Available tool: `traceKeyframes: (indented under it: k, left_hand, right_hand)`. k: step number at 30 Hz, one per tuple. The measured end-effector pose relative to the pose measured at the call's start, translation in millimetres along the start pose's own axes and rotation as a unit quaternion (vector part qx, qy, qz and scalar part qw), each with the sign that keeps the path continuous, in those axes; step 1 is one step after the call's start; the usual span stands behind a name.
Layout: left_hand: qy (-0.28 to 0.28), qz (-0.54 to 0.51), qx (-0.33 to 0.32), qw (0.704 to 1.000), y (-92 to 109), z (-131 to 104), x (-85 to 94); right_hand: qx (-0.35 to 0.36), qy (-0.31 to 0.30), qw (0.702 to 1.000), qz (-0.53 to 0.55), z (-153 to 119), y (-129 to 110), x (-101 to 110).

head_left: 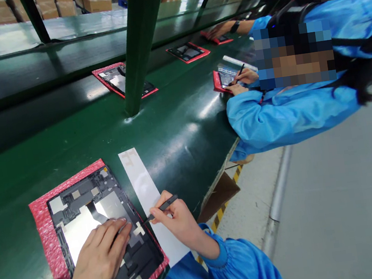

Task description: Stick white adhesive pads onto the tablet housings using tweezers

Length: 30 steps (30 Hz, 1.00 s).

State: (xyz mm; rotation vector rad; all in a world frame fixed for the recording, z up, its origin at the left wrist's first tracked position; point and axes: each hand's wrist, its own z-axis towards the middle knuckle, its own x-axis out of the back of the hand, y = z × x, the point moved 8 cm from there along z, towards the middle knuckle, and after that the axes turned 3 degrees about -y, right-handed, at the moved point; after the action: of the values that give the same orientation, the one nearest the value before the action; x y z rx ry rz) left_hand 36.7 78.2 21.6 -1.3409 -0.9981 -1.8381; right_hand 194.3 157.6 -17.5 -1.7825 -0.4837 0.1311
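Observation:
An opened tablet [146, 251], its black frame and silver inner parts showing, lies on a pink bubble-wrap sheet [45, 233]. My left hand [101, 262] rests over the tablet's middle, fingers stretched across the silver plate and a dark flex cable. Pinched in my right hand [180, 223] is a slim black pen-like tool [167, 202]. Its tip meets the tablet's right edge, beside a small pale tab [138, 229]; I cannot tell if it touches the tab. Under my right hand runs a long white paper strip [139, 178] with tan tape marks at its far end.
A green post [138, 49] rises from the green bench [85, 139]. Farther along are other opened tablets [189, 52] on pink wrap. Two people in blue work at the right; one person's hand [246, 75] holds a black tool. A cardboard box [219, 195] stands below the bench edge.

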Motion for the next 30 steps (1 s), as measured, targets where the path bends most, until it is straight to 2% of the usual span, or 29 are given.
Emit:
traceKeyframes:
  k: [4, 12, 17, 23, 27, 30]
  left_hand:
    - [-0.004, 0.002, 0.0, 1.0, -1, 0, -1.1]
    - [-0.053, 0.004, -0.002, 0.999, 1, -2, -5.9]
    - [-0.033, -0.009, -0.005, 0.999, 3, 3, -0.2]
    - [-0.021, 0.021, -0.031, 0.999, 8, 10, 8.6]
    - [-0.023, 0.029, -0.024, 0.999, 8, 11, 9.4]
    - [-0.026, 0.023, -0.014, 0.999, 8, 10, 8.1]
  right_hand:
    - [-0.004, 0.002, 1.0, -0.002, 0, -1, 0]
    - [-0.004, 0.002, 1.0, 0.002, 0, -4, 1]
    - [-0.003, 0.002, 1.0, -0.003, 0, -5, 1]
    - [0.0, -0.002, 1.0, -0.015, -1, -9, 0]
    - [0.031, 0.032, 0.997, -0.064, -5, -12, 2]
    - [0.038, 0.065, 0.997, -0.016, -9, -7, 7]
